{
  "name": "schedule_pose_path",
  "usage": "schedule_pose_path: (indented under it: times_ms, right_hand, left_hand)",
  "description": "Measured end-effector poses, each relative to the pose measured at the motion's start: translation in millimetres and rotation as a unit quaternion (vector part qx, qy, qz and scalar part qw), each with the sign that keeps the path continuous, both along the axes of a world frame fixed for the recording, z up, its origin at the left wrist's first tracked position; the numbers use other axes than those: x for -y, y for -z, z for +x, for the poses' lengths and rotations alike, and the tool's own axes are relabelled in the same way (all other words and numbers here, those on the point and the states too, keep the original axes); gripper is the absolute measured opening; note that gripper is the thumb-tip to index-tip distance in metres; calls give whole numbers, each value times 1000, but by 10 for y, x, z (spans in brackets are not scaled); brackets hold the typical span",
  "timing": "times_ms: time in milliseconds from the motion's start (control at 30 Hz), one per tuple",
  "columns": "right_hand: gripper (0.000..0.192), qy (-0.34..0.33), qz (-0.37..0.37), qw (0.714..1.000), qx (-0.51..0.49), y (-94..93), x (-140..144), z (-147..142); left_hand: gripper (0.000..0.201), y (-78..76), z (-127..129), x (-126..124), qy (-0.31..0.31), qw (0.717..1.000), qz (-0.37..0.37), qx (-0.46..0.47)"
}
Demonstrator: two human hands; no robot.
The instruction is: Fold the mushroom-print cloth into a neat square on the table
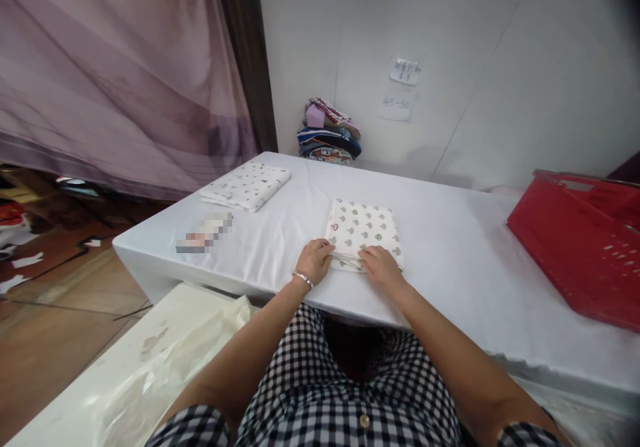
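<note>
A folded white cloth (365, 224) printed with grey tree-like shapes and a few red and green ones lies before me on the table. At its near left corner, my left hand (315, 260) is closed on the edge, fingers curled over the fabric. My right hand (383, 267) grips the same near edge further right, its fingertips on the upper layers. Several layers show between the two hands. Another folded white cloth (247, 186) with small dark prints rests at the far left of the table, apart from both hands.
The table (450, 254) has a white cover. A red plastic basket (580, 247) stands on its right side. A blurred-out flat object (205, 232) lies on the left. Folded fabrics (329, 130) are piled by the wall. A white surface with plastic film (170, 367) is at my lower left.
</note>
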State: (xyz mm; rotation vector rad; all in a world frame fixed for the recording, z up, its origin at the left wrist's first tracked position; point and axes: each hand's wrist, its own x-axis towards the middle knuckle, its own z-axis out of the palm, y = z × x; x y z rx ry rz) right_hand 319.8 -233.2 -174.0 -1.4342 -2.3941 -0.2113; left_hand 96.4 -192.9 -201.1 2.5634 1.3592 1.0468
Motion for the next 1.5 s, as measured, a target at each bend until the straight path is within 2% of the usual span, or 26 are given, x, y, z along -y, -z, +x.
schedule_pose_path:
  times_ms: [133,367,467,600,700,800,867,967,1033,1100,1200,1333,1500]
  right_hand:
    - [23,-2,-18,1000,12,-32,38,43]
    - [40,18,6,1000,-3,15,57,186]
    - [39,12,16,1000,-13,15,86,211]
    - [32,-19,-15,1000,-1,-34,161,208]
    - [30,-25,-28,999,-3,-67,198,205]
    - [28,-5,-29,1000,5,-74,198,167]
    - [27,9,-26,1000,12,-71,184,101]
    - [30,12,-13,1000,19,-71,153,-44]
    - [30,16,-6,999,27,-75,121,-135]
    - [28,21,-8,999,36,-81,75,-190]
    - [25,23,-19,999,30,-85,-26,-197]
    - [25,42,-35,998,-28,-62,-158,-140]
    - [28,43,-33,997,-60,20,-226,-99]
  left_hand:
    - [39,-19,22,26,-4,999,14,-29]
    - [33,-49,65,-17,-8,996,48,-72]
    - [31,-60,52,-18,-4,995,52,-86]
    - [29,-79,41,-7,5,993,37,-115]
    - [30,-91,43,15,-1,995,20,-99]
    - [37,-102,31,60,-47,998,-23,-40]
    - [40,-113,7,100,-104,991,-83,19]
    - [42,-137,-42,166,-180,957,-214,76]
    - [40,-153,-64,208,-194,937,-280,71]
    - [39,-169,-63,243,-195,930,-307,55]
    - [40,-195,-24,272,-204,925,-316,47]
    - [33,-206,36,285,-214,922,-317,64]
    - [13,-158,84,338,-215,952,-200,87]
